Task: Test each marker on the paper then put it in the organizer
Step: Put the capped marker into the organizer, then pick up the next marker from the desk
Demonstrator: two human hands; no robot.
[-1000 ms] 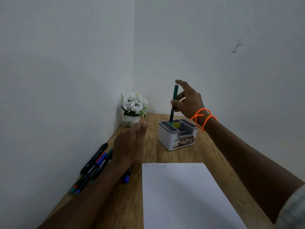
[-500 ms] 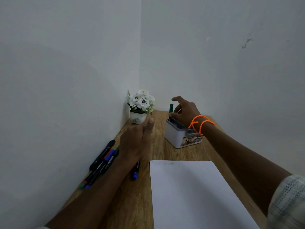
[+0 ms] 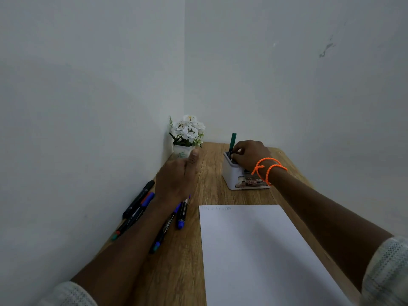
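The right hand [image 3: 248, 154] is seating the green marker [image 3: 232, 142] in the organizer [image 3: 237, 178]. The marker is standing nearly upright, its lower end down in a rear compartment and its upper end projecting above the rim. The fingers are curling round the barrel just above the rim, so the grip is a close pinch on the marker; which fingers are making contact cannot be told, since the back of the hand is hiding them.

To complete this step well, the hand should be pressing the marker straight down until it bottoms out, then opening only enough to free the barrel. Lifting the hand vertically is likely to be safer than pulling it sideways, because the organizer looks light and may be tipping or sliding under a lateral tug. Whether the cap is fully closed cannot be seen.

The right forearm is reaching forward across the right edge of the paper [image 3: 265, 250], wrist bent down over the organizer, an orange bracelet [image 3: 268, 170] sitting at the wrist.

The left hand [image 3: 177, 180] is hovering above the table [image 3: 212, 173], fingers straight and together, holding nothing. It is positioned over the untested markers [image 3: 141, 205] lying beside the left wall, near the flower pot [image 3: 187, 135].
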